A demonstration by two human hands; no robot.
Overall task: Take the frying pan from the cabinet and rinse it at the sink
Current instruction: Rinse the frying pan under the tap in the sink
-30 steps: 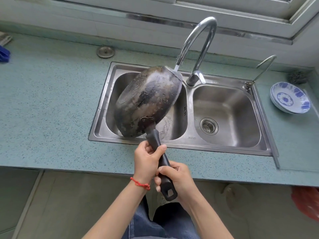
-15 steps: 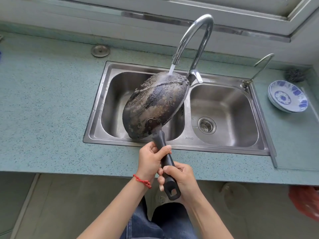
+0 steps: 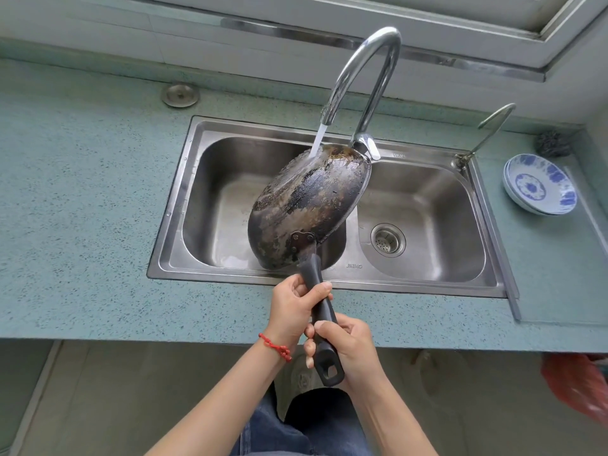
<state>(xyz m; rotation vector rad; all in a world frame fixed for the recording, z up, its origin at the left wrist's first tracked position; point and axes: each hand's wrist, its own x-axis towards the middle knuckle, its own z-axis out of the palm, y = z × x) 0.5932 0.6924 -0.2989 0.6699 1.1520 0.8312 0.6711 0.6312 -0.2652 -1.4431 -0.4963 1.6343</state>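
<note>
Head view: blackened, blotchy frying pan (image 3: 309, 205) is held tilted, underside up, over the left basin of the stainless double sink (image 3: 332, 274), its far rim struck by water from the chrome gooseneck faucet (image 3: 362, 77). Its black handle (image 3: 320, 311) is gripped by left hand (image 3: 294, 311) near the pan and right hand (image 3: 348, 348) at the end, both closed around it. Right basin is seen bare with a strainer drain (image 3: 388, 240); stacked blue-patterned bowls (image 3: 539, 184) are set on the speckled counter (image 3: 82, 192), well apart

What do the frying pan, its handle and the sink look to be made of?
Frying pan: dark metal, probably iron or steel; underside scorched and patchy, glossy where wet.
Handle: matte black, likely plastic, joined by a riveted metal bracket.
Sink: brushed stainless steel, going by its silvery, softly reflective surface.
</note>
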